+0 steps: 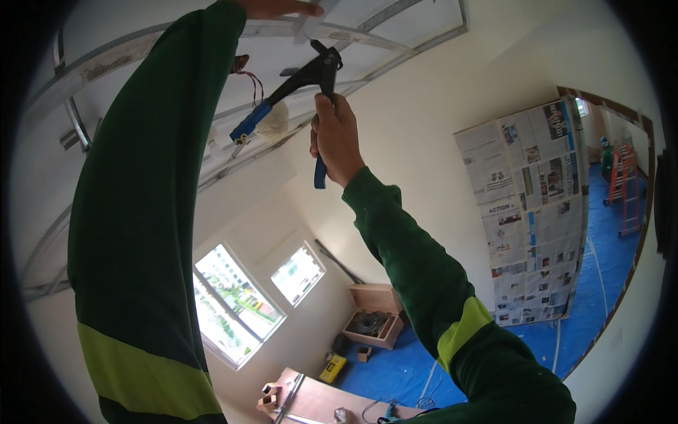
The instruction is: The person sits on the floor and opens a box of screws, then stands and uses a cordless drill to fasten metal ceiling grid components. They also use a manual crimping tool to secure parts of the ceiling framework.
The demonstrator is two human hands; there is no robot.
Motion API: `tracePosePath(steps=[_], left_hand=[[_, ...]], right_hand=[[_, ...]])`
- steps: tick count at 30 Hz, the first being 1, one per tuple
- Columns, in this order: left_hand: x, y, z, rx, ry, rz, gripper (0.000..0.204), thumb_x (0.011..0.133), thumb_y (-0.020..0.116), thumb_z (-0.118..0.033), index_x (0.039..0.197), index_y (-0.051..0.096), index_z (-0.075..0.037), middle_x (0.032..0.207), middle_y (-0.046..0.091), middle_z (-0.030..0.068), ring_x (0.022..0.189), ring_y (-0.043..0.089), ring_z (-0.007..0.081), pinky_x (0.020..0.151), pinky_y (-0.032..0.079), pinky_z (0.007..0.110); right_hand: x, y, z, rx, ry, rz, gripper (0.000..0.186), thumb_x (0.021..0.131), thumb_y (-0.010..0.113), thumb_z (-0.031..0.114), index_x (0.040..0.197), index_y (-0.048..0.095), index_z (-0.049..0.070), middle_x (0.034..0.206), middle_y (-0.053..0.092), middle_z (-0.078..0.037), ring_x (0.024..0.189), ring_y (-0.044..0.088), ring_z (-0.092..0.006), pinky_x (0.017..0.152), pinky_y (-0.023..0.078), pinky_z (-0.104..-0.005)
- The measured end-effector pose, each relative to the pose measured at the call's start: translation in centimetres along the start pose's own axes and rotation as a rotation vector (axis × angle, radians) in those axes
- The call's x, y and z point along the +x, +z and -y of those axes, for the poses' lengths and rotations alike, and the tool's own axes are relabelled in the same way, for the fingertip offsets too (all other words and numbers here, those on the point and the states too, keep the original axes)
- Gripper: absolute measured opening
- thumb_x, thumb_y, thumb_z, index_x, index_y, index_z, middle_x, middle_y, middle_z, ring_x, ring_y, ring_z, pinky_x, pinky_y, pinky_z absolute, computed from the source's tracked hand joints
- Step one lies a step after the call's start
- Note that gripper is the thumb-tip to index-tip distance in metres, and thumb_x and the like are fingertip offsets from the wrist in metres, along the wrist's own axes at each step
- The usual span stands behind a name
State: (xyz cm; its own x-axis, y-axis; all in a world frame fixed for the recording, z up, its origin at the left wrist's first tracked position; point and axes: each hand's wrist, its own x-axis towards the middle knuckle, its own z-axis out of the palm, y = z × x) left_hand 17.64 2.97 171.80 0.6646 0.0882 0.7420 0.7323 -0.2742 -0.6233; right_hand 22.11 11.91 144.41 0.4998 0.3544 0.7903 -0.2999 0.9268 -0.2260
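Overhead, my right hand [337,139] is closed round one handle of a hand riveter [326,69], black with blue grips. The tool's other handle swings out wide to the lower left. Its nose points up at a short metal strip [306,27] on the ceiling framing; whether a rivet sits in the nose is too small to tell. My left hand [277,7] reaches up to the same strip, a digit stretched against it, and the frame's top edge cuts off most of the hand.
Curved metal ceiling channels [106,67] run above, with loose wires [253,81] hanging down. A newspaper-covered panel [533,212] stands at right; an orange ladder [623,180] and another person [606,159] are beyond. Below are a pinkish board [321,399], a wooden box [374,311] and blue floor sheeting [395,367].
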Motion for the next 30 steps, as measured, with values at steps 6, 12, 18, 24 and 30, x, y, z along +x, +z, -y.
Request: tracePosePath(steps=[6, 12, 18, 24, 30], left_hand=[[4.4, 2.6, 4.1, 0.086, 0.207, 0.042, 0.063, 0.103, 0.061, -0.061, 0.146, 0.066, -0.016, 0.136, 0.074, 0.0179, 0.123, 0.071, 0.0422, 0.107, 0.056, 0.054], [5.5, 5.6, 6.8, 0.375, 0.732, -0.308, 0.040, 0.112, 0.054, -0.041, 0.137, 0.070, -0.013, 0.128, 0.076, 0.0181, 0.112, 0.074, 0.0411, 0.094, 0.061, 0.051], [3.0, 4.0, 4.4, -0.144, 0.246, -0.102, 0.048, 0.111, 0.054, -0.048, 0.117, 0.075, -0.005, 0.104, 0.079, 0.0216, 0.101, 0.076, 0.0431, 0.090, 0.058, 0.053], [1.9, 3.3, 3.4, -0.171, 0.262, -0.148, 0.051, 0.111, 0.054, -0.050, 0.111, 0.075, -0.003, 0.098, 0.079, 0.0230, 0.097, 0.076, 0.0439, 0.087, 0.058, 0.053], [2.1, 3.3, 3.4, -0.183, 0.237, -0.126, 0.053, 0.111, 0.053, -0.050, 0.108, 0.074, -0.001, 0.094, 0.078, 0.0229, 0.091, 0.075, 0.0424, 0.084, 0.056, 0.052]], right_hand=[[2.0, 0.3, -0.5, 0.054, 0.009, 0.038, 0.028, 0.113, 0.053, 0.035, 0.104, 0.049, 0.009, 0.073, 0.046, 0.001, 0.049, 0.044, -0.0084, 0.045, 0.041, -0.0296], [3.9, 1.1, 0.2, 0.082, -0.003, 0.047, 0.027, 0.112, 0.054, 0.035, 0.105, 0.049, 0.009, 0.074, 0.048, 0.001, 0.049, 0.045, -0.0091, 0.045, 0.042, -0.0304], [4.5, 1.8, 0.3, 0.148, 0.042, 0.054, 0.025, 0.111, 0.053, 0.033, 0.106, 0.051, 0.008, 0.075, 0.049, 0.000, 0.050, 0.046, -0.0099, 0.047, 0.042, -0.0315], [4.3, 2.5, 0.0, 0.178, 0.049, 0.077, 0.024, 0.110, 0.053, 0.032, 0.106, 0.051, 0.008, 0.075, 0.050, 0.000, 0.052, 0.048, -0.0105, 0.050, 0.043, -0.0321], [4.4, 2.7, -0.1, 0.171, 0.047, 0.080, 0.023, 0.110, 0.052, 0.031, 0.108, 0.050, 0.008, 0.075, 0.050, -0.001, 0.052, 0.049, -0.0108, 0.050, 0.044, -0.0326]])
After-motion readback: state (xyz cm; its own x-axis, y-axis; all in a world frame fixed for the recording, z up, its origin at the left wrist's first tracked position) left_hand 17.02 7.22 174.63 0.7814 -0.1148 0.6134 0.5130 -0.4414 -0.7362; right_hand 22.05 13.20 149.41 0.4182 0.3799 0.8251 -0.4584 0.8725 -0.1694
